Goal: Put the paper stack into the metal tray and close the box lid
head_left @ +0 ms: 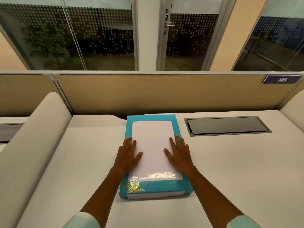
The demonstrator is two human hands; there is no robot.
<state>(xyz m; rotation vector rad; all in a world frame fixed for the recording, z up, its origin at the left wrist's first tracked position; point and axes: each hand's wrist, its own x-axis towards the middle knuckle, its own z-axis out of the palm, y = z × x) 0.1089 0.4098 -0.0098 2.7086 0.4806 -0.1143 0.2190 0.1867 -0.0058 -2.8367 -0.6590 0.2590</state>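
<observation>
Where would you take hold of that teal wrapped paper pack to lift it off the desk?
Probably by its two long side edges, one hand from each side. The paper pack lies flat on the desk, wide and thick, so a one-handed pinch looks awkward. The left hand and right hand already rest flat on top near those edges; sliding the fingers down under the sides would give a balanced lift.

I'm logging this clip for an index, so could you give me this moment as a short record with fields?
setting: office desk with a partition behind it
main object: teal box, white paper stack lying on top
left hand: flat, palm down, on the stack's left edge
right hand: flat, palm down, on the stack's right edge
grip: fingers spread, nothing grasped
desk recess: metal tray right of the box, nothing visible in it
tag: plate reading 385
</observation>
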